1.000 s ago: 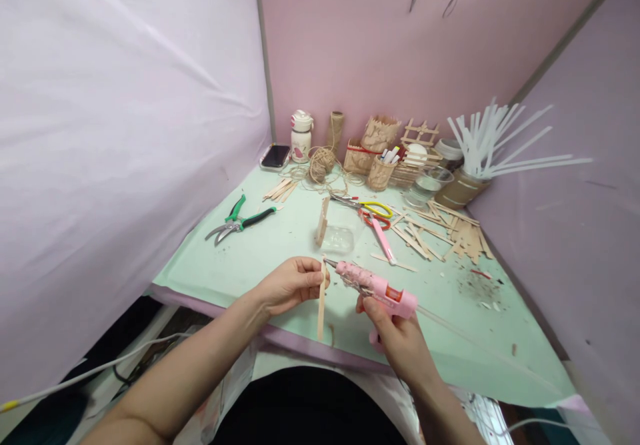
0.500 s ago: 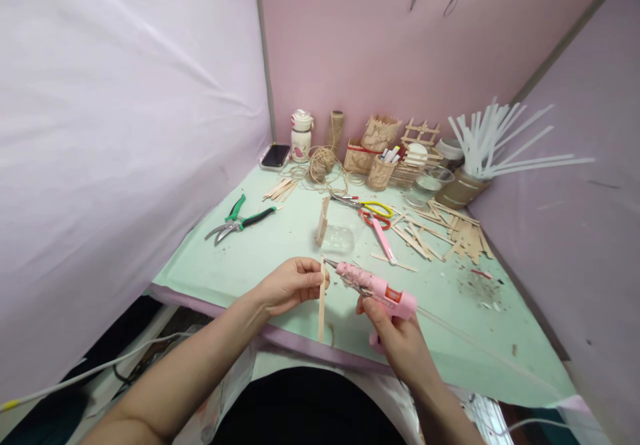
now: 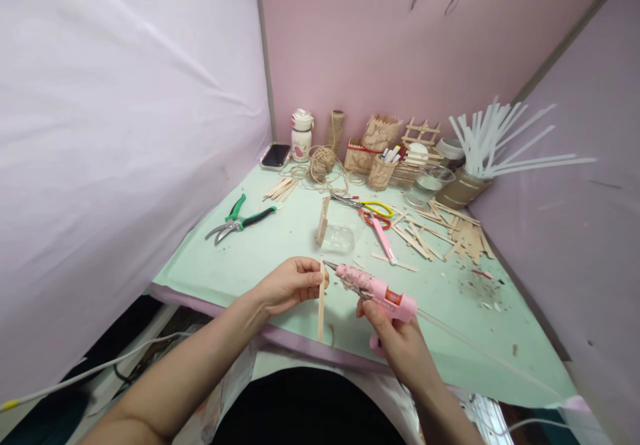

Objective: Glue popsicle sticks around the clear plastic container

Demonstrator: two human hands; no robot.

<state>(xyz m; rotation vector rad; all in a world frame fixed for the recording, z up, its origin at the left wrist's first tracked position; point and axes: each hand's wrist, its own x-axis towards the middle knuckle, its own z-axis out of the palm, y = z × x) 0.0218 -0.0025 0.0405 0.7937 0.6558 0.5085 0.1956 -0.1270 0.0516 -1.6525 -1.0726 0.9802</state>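
Evidently gluing: above the counter's (image 3: 240, 258) near edge, the left hand (image 3: 287, 285) pinches a wooden stick (image 3: 321, 308) upright, and the right hand's (image 3: 400, 346) grip wraps a pink glue gun (image 3: 379, 290), nozzle at the stick's top. Laying glue there calls for a steady stick.
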